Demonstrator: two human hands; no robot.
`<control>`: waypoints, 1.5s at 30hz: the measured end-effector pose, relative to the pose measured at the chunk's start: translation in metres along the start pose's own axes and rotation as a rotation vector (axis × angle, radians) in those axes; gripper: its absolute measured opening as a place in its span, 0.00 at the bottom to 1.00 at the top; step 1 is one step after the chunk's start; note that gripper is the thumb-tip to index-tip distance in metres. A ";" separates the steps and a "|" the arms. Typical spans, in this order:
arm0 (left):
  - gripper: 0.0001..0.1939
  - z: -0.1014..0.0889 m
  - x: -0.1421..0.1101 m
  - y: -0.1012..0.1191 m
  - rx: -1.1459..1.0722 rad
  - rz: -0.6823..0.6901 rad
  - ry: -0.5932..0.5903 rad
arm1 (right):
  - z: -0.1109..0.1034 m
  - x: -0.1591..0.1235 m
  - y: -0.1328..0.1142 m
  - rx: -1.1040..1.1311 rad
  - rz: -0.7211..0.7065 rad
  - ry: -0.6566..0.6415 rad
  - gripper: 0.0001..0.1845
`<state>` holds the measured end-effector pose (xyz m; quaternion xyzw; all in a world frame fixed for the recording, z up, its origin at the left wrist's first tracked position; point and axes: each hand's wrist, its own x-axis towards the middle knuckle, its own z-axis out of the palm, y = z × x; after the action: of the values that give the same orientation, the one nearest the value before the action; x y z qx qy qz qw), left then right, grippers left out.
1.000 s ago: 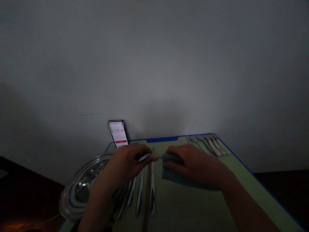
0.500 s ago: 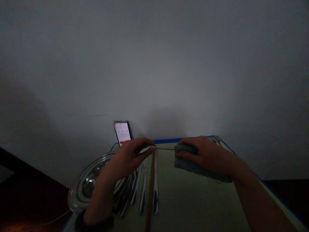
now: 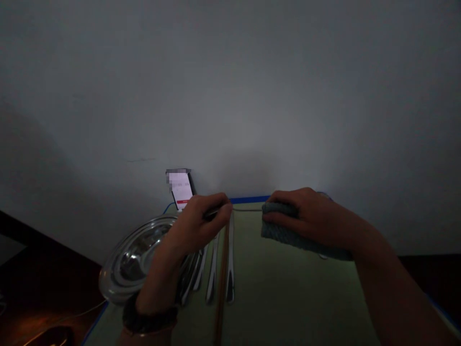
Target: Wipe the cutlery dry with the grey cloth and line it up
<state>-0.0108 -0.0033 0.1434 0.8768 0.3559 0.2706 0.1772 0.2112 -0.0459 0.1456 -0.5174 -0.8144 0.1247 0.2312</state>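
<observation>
Between my two hands, level above the table, runs a thin metal spoon [image 3: 248, 209]. Its bowl end is inside my left hand [image 3: 201, 218], which is closed around it and mostly hides it. My right hand [image 3: 317, 214] pinches a folded grey-blue cloth [image 3: 284, 233] around the other end of the spoon; the rest of the cloth hangs below the palm. Under and beside my left hand, several pieces of metal cutlery [image 3: 212, 283] lie in a row. Brown chopsticks [image 3: 222, 283] lie among them, with one metal handle [image 3: 230, 283] to their right.
A shiny metal bowl [image 3: 111, 278] stands at the table's left, partly behind my left forearm. A lit phone [image 3: 181, 188] leans on the wall [image 3: 248, 96] at the back. The pale green table [image 3: 288, 293] has a blue edge. A cable [image 3: 84, 312] trails off to the left.
The view has tipped slightly, so the table and hands sit higher in it. My left hand has closed more over the spoon's bowl, which showed before. The cloth remains in my right hand.
</observation>
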 end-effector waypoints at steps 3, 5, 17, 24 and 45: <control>0.12 0.001 0.001 -0.002 -0.043 -0.011 -0.020 | 0.001 -0.001 -0.002 0.003 0.014 -0.007 0.15; 0.12 0.001 0.001 -0.003 -0.077 -0.013 -0.038 | 0.002 -0.001 -0.002 0.008 0.014 0.005 0.14; 0.15 0.002 -0.004 -0.005 -0.087 0.057 0.036 | 0.001 -0.001 -0.003 0.020 -0.020 0.041 0.15; 0.05 0.006 0.000 0.010 -0.004 0.106 -0.089 | -0.001 -0.002 -0.006 0.036 -0.060 -0.204 0.20; 0.17 -0.016 -0.014 0.011 0.089 0.043 -0.041 | -0.005 -0.002 -0.005 0.046 -0.049 -0.129 0.15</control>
<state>-0.0229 -0.0193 0.1571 0.8967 0.3448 0.2400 0.1393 0.2109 -0.0497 0.1516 -0.4827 -0.8371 0.1707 0.1928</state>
